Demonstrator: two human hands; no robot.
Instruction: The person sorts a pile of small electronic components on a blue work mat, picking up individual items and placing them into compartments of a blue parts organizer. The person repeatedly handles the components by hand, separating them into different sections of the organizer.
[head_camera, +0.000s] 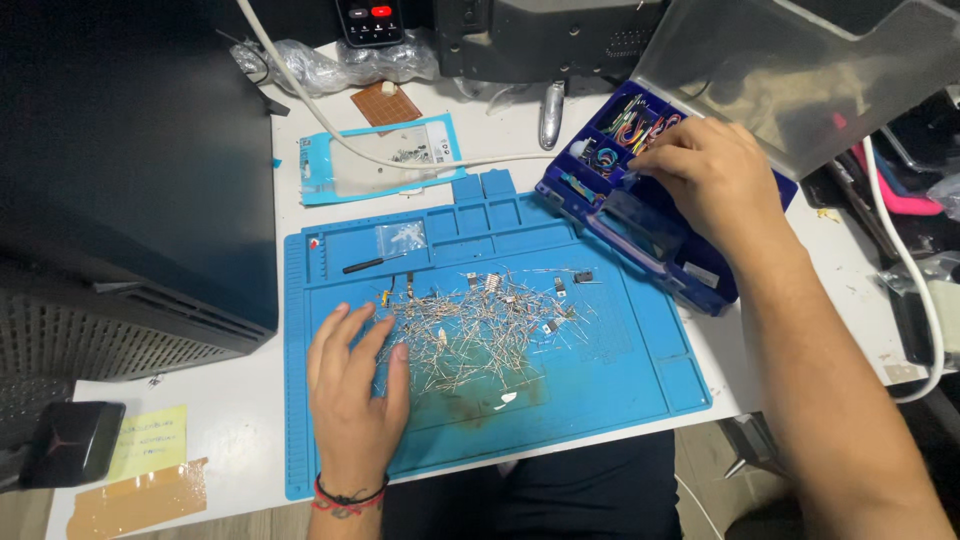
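While I work, left hand: flat, fingers spread, on wire components, lower centre.
Right hand: fingers curled inside blue organiser box, upper right; grip unclear.

An electronics hobby bench is shown. A white worktop is covered near the middle by a blue silicone repair mat strewn with loose wire-legged components. A blue compartment box of coloured parts is seen far right, a bare perforated circuit board far centre, and dark equipment casings at left.
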